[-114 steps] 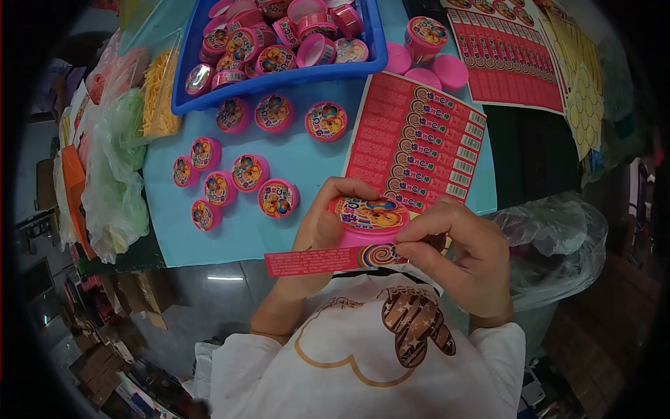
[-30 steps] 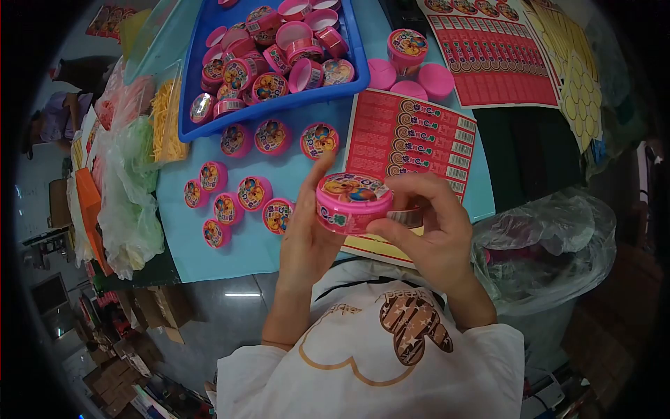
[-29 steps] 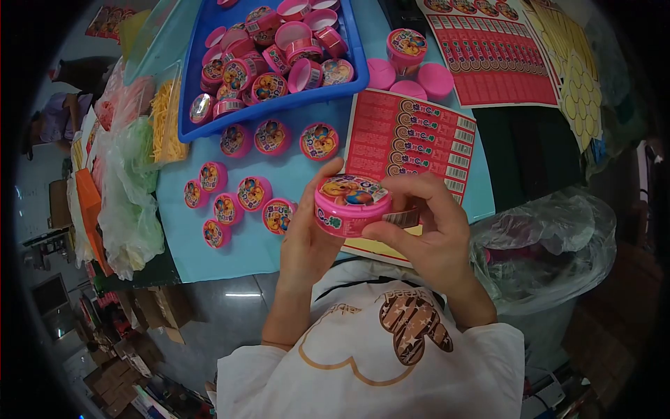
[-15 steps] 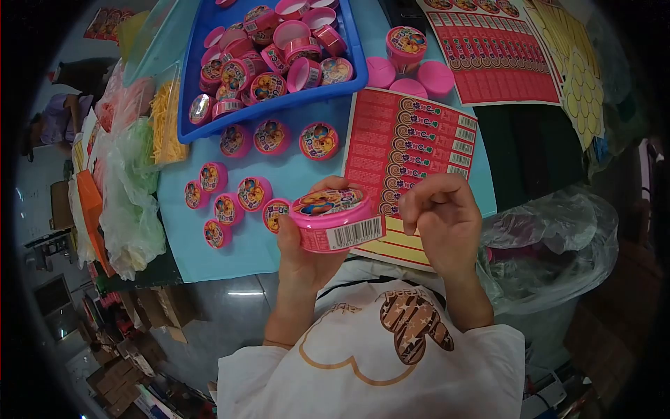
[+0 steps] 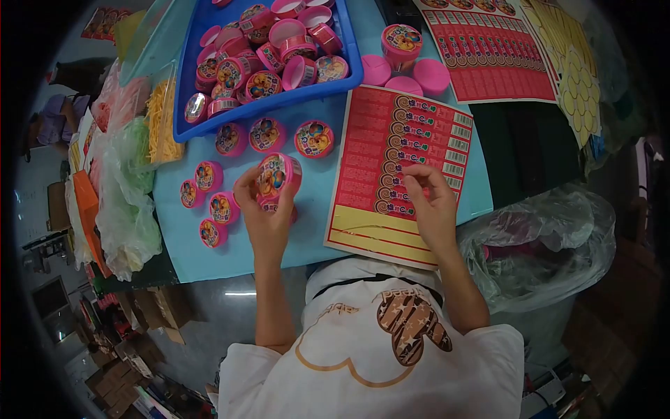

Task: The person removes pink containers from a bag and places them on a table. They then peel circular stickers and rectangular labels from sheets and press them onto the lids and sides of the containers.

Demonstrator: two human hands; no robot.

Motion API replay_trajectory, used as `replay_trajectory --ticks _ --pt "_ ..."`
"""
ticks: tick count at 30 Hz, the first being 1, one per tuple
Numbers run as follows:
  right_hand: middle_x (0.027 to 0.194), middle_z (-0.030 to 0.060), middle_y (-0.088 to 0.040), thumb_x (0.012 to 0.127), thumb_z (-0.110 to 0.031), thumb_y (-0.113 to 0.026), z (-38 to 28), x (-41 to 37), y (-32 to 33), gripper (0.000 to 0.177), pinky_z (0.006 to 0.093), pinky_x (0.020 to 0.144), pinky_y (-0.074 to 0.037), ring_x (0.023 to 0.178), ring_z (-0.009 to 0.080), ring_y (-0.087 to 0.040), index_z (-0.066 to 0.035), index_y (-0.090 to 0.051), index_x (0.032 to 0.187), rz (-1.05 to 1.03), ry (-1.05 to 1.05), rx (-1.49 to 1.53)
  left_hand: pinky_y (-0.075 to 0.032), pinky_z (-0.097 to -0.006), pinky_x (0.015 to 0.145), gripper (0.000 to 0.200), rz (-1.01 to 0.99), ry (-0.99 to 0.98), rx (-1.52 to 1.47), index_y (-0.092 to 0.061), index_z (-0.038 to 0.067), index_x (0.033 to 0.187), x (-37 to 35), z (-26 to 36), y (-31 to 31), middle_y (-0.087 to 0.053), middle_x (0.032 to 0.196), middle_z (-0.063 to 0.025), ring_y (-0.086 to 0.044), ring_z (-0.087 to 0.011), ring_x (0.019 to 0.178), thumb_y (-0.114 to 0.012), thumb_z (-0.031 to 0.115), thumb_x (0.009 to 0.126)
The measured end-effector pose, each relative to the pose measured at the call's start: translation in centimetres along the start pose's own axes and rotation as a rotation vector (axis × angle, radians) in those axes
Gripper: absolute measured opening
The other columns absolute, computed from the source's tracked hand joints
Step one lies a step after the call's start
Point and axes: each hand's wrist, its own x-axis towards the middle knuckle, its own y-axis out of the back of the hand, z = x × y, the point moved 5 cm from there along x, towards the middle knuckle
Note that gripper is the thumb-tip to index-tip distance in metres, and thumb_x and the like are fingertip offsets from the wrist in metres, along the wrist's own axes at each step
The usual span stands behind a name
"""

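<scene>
My left hand (image 5: pixel 266 220) grips a round pink container (image 5: pixel 274 174) by its sides. Its lid, with a colourful cartoon sticker, is tilted up toward me. Below it, another pink container (image 5: pixel 280 208) is partly hidden by my fingers. Over the red sticker sheet (image 5: pixel 363 140), my right hand (image 5: pixel 434 209) has thumb and forefinger close together at one of the label strips; whether anything is between them I cannot make out. Barcodes line the sheet's right side, and its lower part is bare yellow backing.
A blue tray (image 5: pixel 269 112) of pink containers stands at the back. Several stickered containers (image 5: pixel 223 207) sit on the left of the blue tabletop. Pink lids (image 5: pixel 431 77) and more sticker sheets (image 5: pixel 488 63) lie back right. A clear plastic bag (image 5: pixel 551 237) hangs at right.
My left hand has carried the container left and away from me, to beside the others. My right hand has lowered toward the sticker sheet's label strips.
</scene>
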Motion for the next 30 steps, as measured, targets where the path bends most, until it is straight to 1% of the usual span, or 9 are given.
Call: replay_trajectory --ticks 3,5,9,11,17,22,24,26,30 --pt "0.085 0.0031 -0.055 0.082 -0.006 -0.052 1.5 -0.3 0.7 0.012 0.0197 0.069 -0.041 0.076 0.0078 -0.050 -0.001 -0.054 0.093 -0.024 -0.054 -0.037 -0.038 -0.0319 0.083 0.042 0.017 -0.061 0.500 -0.040 0.001 0.109 0.8 -1.2 -0.6 -0.041 0.108 -0.0160 -0.047 -0.0229 0.096 -0.061 0.012 0.074" --pt "0.086 0.0022 -0.055 0.083 -0.006 -0.052 2.5 -0.6 0.4 0.012 0.0192 0.071 -0.041 0.079 0.0071 -0.050 -0.001 -0.054 0.094 -0.043 -0.091 -0.042 -0.038 -0.0323 0.082 0.035 0.100 -0.485 1.193 -0.043 -0.001 0.107 0.0 0.3 -2.4 -0.044 0.104 -0.0169 -0.047 -0.0251 0.097 -0.057 0.010 0.077" --pt "0.085 0.0032 -0.053 0.082 -0.004 -0.052 4.3 -1.5 0.2 0.010 0.0196 0.067 -0.041 0.076 0.0083 -0.050 -0.001 -0.054 0.092 0.044 -0.030 0.002 -0.040 -0.0320 0.078 0.028 -0.113 -0.342 0.724 -0.045 -0.002 0.103 -3.5 -0.7 -3.7 -0.047 0.101 -0.0173 -0.051 -0.0256 0.092 -0.053 0.012 0.081" --pt "0.083 0.0048 -0.053 0.081 -0.003 -0.053 4.8 -1.9 -0.3 0.010 0.0206 0.064 -0.042 0.074 0.0100 -0.051 -0.001 -0.054 0.090 0.084 0.021 0.037 -0.042 -0.0277 0.070 0.025 -0.251 0.260 0.310 -0.048 -0.003 0.099 -4.8 -4.2 -3.9 -0.052 0.088 -0.0113 -0.052 -0.0177 0.079 -0.053 0.013 0.081" --pt "0.084 0.0090 -0.053 0.074 -0.001 -0.059 3.3 -2.7 -2.3 0.014 0.0261 0.066 -0.041 0.076 0.0195 -0.052 -0.003 -0.055 0.087 -0.026 0.230 -0.151 -0.037 -0.0216 0.060 0.018 -0.603 0.574 0.155 -0.052 -0.003 0.089 -5.9 -5.2 -3.8 -0.046 0.069 0.0005 -0.041 -0.0062 0.067 -0.055 0.013 0.081" --pt "0.087 0.0060 -0.053 0.064 -0.005 -0.067 0.8 -3.5 -4.5 0.022 0.0335 0.074 -0.038 0.079 0.0216 -0.049 -0.005 -0.060 0.085 -0.287 0.574 -0.384 -0.037 -0.0239 0.061 0.013 -0.618 0.382 0.056 -0.051 -0.003 0.083 -6.2 -3.3 -4.1 -0.047 0.070 -0.0025 -0.043 -0.0113 0.067 -0.053 0.010 0.081" --pt "0.086 0.0058 -0.054 0.064 -0.006 -0.067 0.6 -3.6 -4.7 0.022 0.0345 0.074 -0.037 0.079 0.0215 -0.049 -0.005 -0.060 0.084 -0.291 0.588 -0.406 -0.037 -0.0252 0.062 0.011 -0.604 0.283 0.071 -0.051 -0.003 0.082 -6.0 -2.8 -4.2 -0.048 0.070 -0.0042 -0.044 -0.0144 0.068 -0.053 0.007 0.080" --pt "0.085 0.0056 -0.054 0.063 -0.008 -0.068 0.2 -3.5 -4.7 0.022 0.0354 0.075 -0.036 0.078 0.0214 -0.049 -0.005 -0.061 0.084 -0.293 0.604 -0.432 -0.038 -0.0290 0.063 0.006 -0.604 -0.099 0.268 -0.050 -0.002 0.081 -5.4 -1.1 -4.5 -0.049 0.072 -0.0091 -0.046 -0.0223 0.070 -0.053 0.001 0.076" --pt "0.084 0.0069 -0.054 0.064 -0.004 -0.066 -0.8 -3.4 -4.5 0.019 0.0339 0.070 -0.038 0.076 0.0222 -0.049 -0.003 -0.060 0.082 -0.347 0.636 -0.462 -0.037 -0.0300 0.063 0.005 -0.620 -0.172 0.289 -0.052 -0.002 0.079 -5.2 -0.9 -4.6 -0.049 0.070 -0.0103 -0.044 -0.0230 0.069 -0.053 -0.002 0.074"
